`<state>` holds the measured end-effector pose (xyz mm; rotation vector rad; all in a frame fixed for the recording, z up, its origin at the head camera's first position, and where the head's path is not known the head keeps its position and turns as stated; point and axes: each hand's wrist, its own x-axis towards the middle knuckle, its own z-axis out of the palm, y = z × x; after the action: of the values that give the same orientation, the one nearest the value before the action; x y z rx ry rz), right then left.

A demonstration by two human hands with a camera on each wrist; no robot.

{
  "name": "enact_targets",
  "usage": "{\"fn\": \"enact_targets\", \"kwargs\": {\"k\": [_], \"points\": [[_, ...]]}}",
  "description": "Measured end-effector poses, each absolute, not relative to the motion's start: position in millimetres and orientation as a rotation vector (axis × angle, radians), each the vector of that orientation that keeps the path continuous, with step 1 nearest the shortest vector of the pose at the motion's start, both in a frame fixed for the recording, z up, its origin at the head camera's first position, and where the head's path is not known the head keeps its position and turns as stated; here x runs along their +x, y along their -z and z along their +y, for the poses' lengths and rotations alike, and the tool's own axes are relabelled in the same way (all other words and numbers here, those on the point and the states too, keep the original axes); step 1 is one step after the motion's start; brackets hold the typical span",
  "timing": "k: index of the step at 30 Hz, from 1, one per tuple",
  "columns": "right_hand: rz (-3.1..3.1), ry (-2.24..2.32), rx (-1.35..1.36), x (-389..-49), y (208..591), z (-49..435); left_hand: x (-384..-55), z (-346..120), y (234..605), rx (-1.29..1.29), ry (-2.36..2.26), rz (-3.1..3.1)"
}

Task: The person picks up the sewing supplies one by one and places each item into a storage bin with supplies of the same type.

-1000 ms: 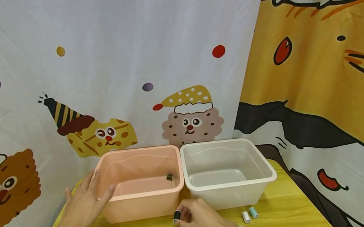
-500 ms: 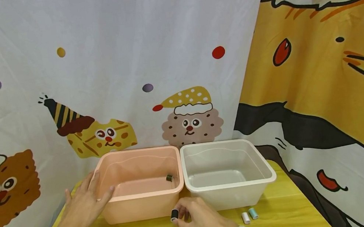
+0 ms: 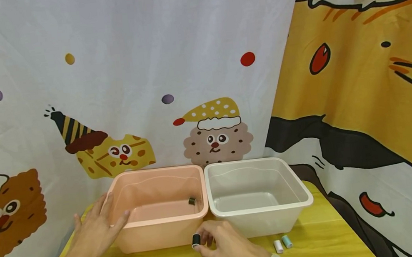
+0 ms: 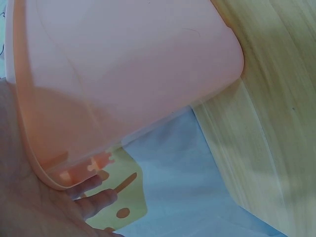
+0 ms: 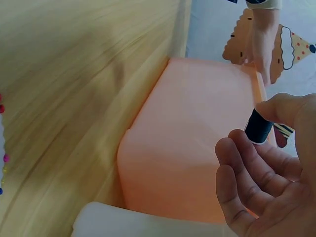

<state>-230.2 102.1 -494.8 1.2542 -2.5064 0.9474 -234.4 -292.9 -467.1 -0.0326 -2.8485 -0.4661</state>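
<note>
Pinching a dark, cylindrical thread spool (image 3: 196, 240) in front of a peach plastic bin

Holding that spool, the right hand (image 3: 227, 243) has its grip closed on it, thumb against fingers; the spool sits at the left end of the grip, its long axis close to upright in the head view, with a slight tilt; it is in front of the peach, rectangular, open-topped plastic bin (image 3: 161, 221), near its right front corner and lower than its rim; whether it touches the front wall cannot be told.

The right hand is the nearer one; the left hand (image 3: 92, 234) rests at the bin's left rim, fingers spread and extended, gripping no spool.

Inside the peach bin, a second dark spool (image 3: 192, 201) lies near the right wall; a matching off-white plastic bin (image 3: 261, 209) stands just beside it on the right; in front of that one, a small white spool (image 3: 278, 246) and a small light-blue spool (image 3: 287, 241) lie side by side.

All this is on a yellow wood-grain desk (image 3: 326, 233); behind hangs a pale cloth printed with cartoon snacks (image 3: 118, 49), and to the right, orange cloth with large cartoon cats (image 3: 359, 79).
</note>
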Motion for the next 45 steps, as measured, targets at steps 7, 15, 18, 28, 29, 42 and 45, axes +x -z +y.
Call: {"fn": "enact_targets", "kwargs": {"k": [7,15,18,28,29,42,45], "points": [[-2.489,-0.972,1.269,-229,490,101,-235,-293,469,-0.013,0.481,-2.863],[-2.479,-0.982,1.276,-228,488,101,-236,-293,467,-0.041,0.466,-2.850],[-2.478,-0.982,1.279,-228,486,100,-235,-292,466,-0.053,0.461,-2.846],[-2.433,-0.948,1.289,-228,476,96,-235,-292,467,-0.020,0.474,-2.855],[-2.433,-0.951,1.286,-228,475,96,-235,-292,467,-0.021,0.475,-2.855],[-2.450,-0.994,1.285,-233,460,93,-238,-293,468,-0.037,0.461,-2.845],[-2.448,-0.991,1.295,-234,454,92,-238,-293,468,-0.036,0.480,-2.834]]}}
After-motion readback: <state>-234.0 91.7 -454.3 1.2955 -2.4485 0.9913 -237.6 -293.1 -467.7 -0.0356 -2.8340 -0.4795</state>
